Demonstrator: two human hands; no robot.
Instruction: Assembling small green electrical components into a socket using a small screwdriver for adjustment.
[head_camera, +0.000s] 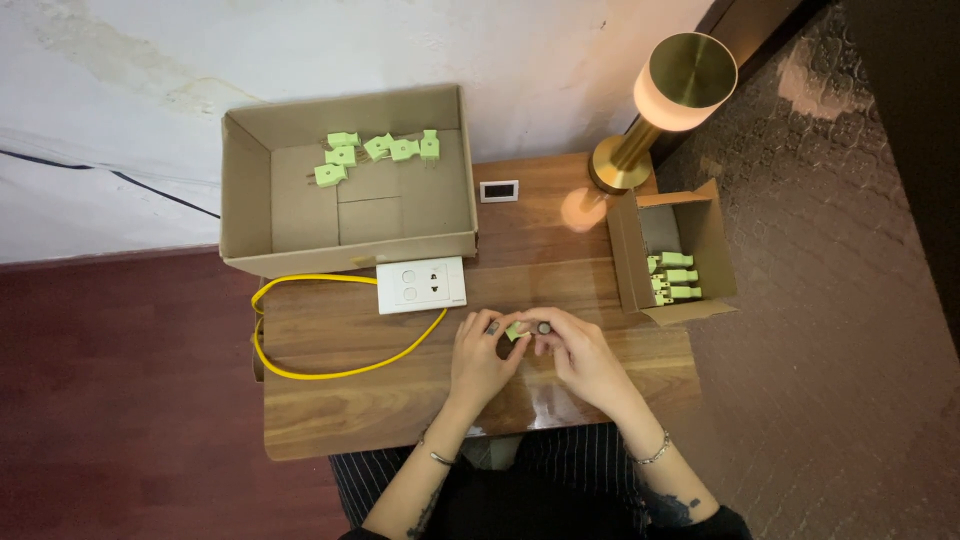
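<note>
A small green plug (516, 331) is held between both hands above the middle of the table (330, 400), nearer its front edge. The left hand (481, 355) is closed narrowly on the plug's left side with its fingertips, and the right hand (577, 352) is pinched on its right side, thumb and forefinger meeting at the plug. A bracelet is worn on each wrist.

Just behind the hands, a white socket plate (421, 285) is laid flat on the table, and a yellow cable (330, 372) is looped from it toward the left edge. A large open box (250, 180) is set over the back left corner, with several green plugs (385, 150) scattered along its far side. A smaller open box (625, 250) is placed at the right edge, and more green plugs (675, 277) are stacked inside it. A brass lamp (672, 95) is stood at the back right corner, and a small white display (499, 190) is laid near the back edge.
</note>
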